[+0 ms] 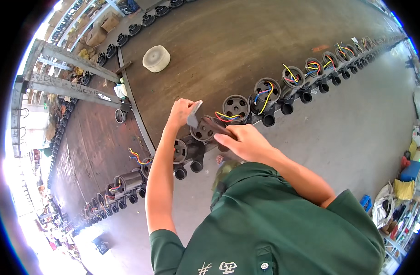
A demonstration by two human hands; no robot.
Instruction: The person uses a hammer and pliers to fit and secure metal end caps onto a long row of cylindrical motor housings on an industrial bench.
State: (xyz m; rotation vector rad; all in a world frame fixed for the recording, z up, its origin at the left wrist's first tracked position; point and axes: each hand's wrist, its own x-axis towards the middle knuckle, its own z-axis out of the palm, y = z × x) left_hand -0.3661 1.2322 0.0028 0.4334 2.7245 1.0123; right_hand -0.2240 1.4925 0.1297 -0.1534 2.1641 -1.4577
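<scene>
Gripping a grey flat piece [194, 115], the left hand [182, 112] has its fingers curled tightly around the upper part, leaving the lower end exposed. The right hand [246, 140] is wrapped about a dark bar [213, 125], thumb laid along it; the bar is blurred, and its exact kind cannot be told. Both items sit over a black round housing [201, 133], which stands in a row along the near edge of the brown tabletop [251, 43]; whether either touches it cannot be confirmed. Risks noted: a glancing contact from the bar could catch the left fingers, given how close the two hands work. Should the flat piece slip or tilt, it could score the housing's perforated face. Coloured wires [227, 118] trail from the adjacent wired housing [236, 106], near the right hand, and could be snagged or nicked by a stray stroke. Sideways force might also shift the housing, as neither hand visibly steadies it.
</scene>
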